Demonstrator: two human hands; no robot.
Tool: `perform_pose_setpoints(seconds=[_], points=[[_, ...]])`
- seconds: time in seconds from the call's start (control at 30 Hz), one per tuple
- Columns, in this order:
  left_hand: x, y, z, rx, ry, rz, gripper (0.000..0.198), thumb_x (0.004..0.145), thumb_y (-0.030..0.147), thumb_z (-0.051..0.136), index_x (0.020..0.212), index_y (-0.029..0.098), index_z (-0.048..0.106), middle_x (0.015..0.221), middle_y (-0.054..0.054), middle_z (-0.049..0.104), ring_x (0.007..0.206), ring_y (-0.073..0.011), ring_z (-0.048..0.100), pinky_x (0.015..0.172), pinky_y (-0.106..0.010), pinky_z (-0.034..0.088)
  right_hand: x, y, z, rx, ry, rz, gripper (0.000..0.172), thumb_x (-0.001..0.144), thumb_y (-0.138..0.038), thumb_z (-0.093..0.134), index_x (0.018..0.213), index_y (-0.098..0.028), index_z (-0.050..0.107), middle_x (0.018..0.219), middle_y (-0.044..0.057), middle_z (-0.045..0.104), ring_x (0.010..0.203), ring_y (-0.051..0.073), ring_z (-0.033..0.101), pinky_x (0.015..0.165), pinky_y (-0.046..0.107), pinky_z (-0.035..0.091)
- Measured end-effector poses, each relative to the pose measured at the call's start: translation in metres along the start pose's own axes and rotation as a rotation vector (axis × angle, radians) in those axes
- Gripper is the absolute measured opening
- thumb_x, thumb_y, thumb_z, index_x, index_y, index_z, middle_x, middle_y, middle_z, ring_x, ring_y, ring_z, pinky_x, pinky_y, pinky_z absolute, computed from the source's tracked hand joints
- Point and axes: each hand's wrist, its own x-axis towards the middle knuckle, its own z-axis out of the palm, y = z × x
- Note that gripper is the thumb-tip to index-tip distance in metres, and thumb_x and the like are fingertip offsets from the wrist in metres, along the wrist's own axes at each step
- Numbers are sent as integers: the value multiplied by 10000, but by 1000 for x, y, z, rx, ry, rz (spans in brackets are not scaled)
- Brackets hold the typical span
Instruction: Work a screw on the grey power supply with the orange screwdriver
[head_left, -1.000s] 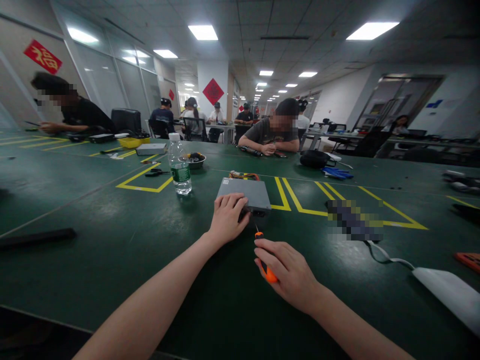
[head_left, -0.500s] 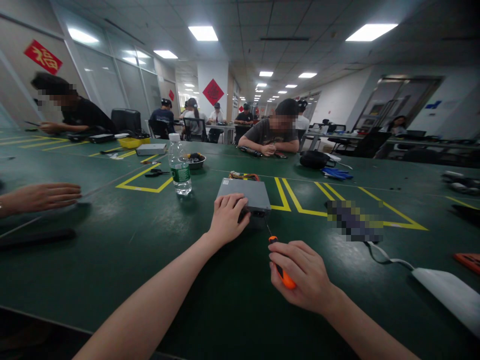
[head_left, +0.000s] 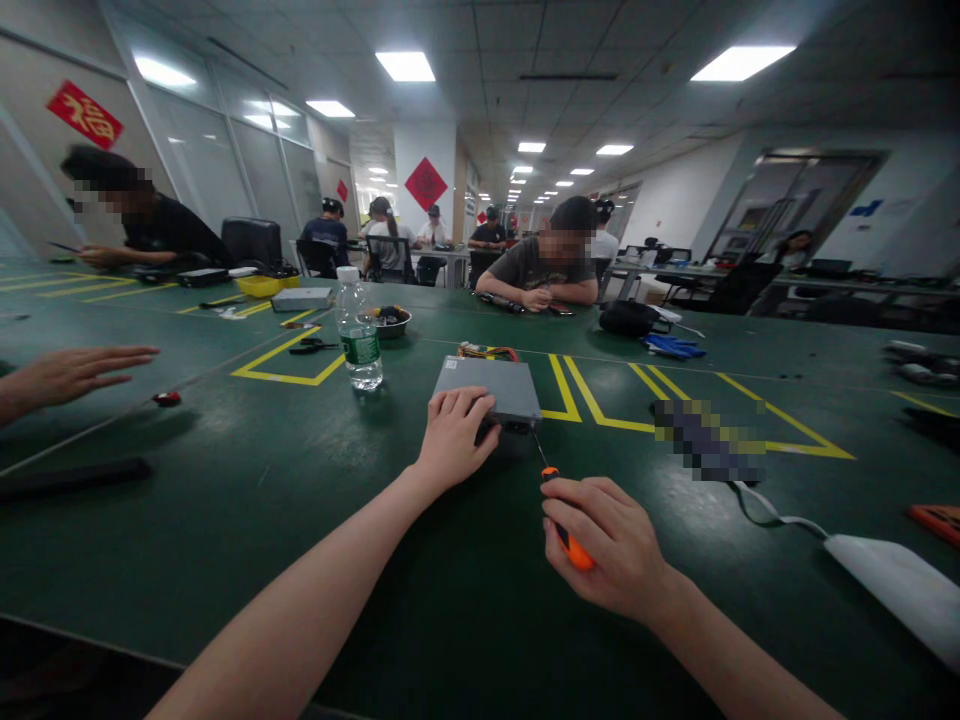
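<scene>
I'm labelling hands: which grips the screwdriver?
The right hand, around its orange handle; the left hand touches the grey box, another person's hand is outstretched.

- At bottom centre, open room is given by the bare green tabletop [head_left: 480,630].
- Mid-frame, the way is blocked by the grey metal box [head_left: 506,385], its near left corner covered by the left hand [head_left: 459,432].
- The box's near right side is obstructed by the screwdriver [head_left: 576,552], gripped in the right hand [head_left: 611,545].
- Left of centre, a gap is bounded by box and upright water bottle [head_left: 361,347].
- At far left, passage is narrowed by another person's hand [head_left: 79,378] and a black bar [head_left: 75,477].
- Right of centre, a lane is bordered by the right hand and a white cord [head_left: 795,519].
</scene>
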Motion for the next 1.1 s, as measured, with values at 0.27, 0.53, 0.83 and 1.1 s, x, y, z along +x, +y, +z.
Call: perform_pose_setpoints(seconds=[0.27,0.53,0.83,1.1], points=[[0,1,-2,-4,-5,-4,280,822,314,513,1093,242,512,1213,-44,527,1123,-231,442,971,-409,280,2,0,0,5,11,-3,162,784,-77,528,935,-132,546,920,114,607,788,183,581,662,323,492],[0,1,-1,-3,-1,-3,278,827,320,510,1093,238,514,1211,-48,528,1121,-232,444,966,-407,288,1,0,-5,55,-65,11,186,804,-185,504,977,-125,541,957,132,591,816,207,574,670,346,489],[0,0,0,0,-6,-6,289,821,315,521,1102,247,515,1210,-48,532,1121,-238,444,966,-416,286,6,-1,-16,119,-230,-41,301,902,-289,403,1122,-122,522,1102,165,578,857,227,589,676,364,486],[0,0,0,7,-1,-2,288,823,327,519,1096,238,516,1208,-44,532,1112,-230,449,961,-405,291,5,-4,-19,192,-215,57,292,907,-303,439,1129,-119,480,1103,151,588,895,211,608,706,327,510]])
